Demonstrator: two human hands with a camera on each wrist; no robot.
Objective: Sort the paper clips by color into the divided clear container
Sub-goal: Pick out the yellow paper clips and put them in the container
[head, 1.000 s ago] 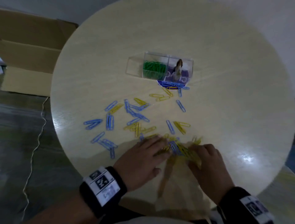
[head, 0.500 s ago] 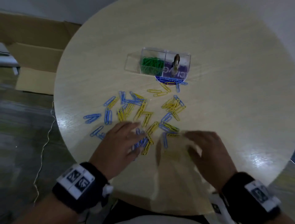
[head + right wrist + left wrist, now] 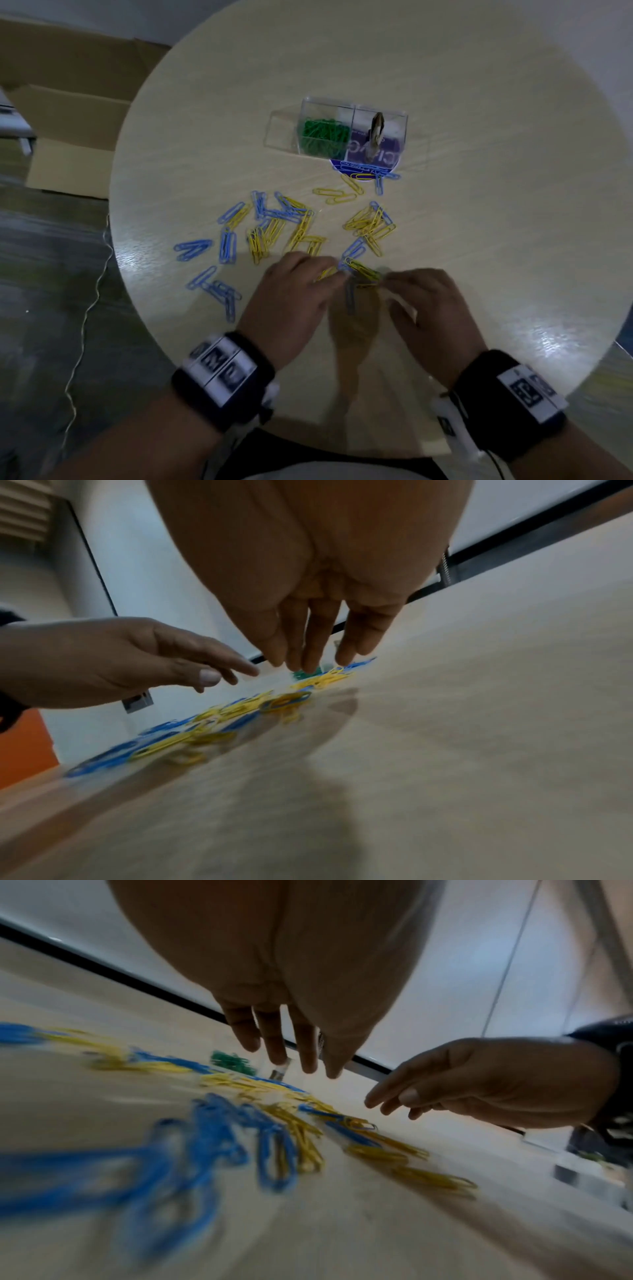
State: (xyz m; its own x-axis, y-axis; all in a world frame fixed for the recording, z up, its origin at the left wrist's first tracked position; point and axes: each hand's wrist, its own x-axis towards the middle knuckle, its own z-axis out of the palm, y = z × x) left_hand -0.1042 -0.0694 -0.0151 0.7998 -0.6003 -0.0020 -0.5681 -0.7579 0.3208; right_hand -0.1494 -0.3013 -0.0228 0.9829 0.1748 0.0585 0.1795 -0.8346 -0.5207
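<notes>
Blue paper clips [image 3: 226, 245] and yellow paper clips [image 3: 370, 222] lie scattered and mixed over the middle of a round pale wooden table [image 3: 479, 171]. Behind them stands the divided clear container [image 3: 352, 132], green clips [image 3: 322, 135] filling its left compartment. My left hand [image 3: 291, 301] and right hand [image 3: 428, 308] hover palm down at the pile's near edge, fingers straight and held just above the clips. Between them lies a small tangle of yellow and blue clips [image 3: 359, 270]. The wrist views show the left hand's fingers [image 3: 274, 1042] and the right hand's fingers [image 3: 308, 647] holding nothing.
A round blue-and-white label [image 3: 363, 168] lies under the container's right end, with a few clips on it. A dark metal clip [image 3: 376, 130] stands upright in the right compartment. A cardboard box [image 3: 68, 120] sits on the floor to the left, beside a thin white cable [image 3: 85, 325].
Both hands swept the near clips away from the table edge toward the middle, bunching the yellow ones. The hands have since lifted slightly off the pile.
</notes>
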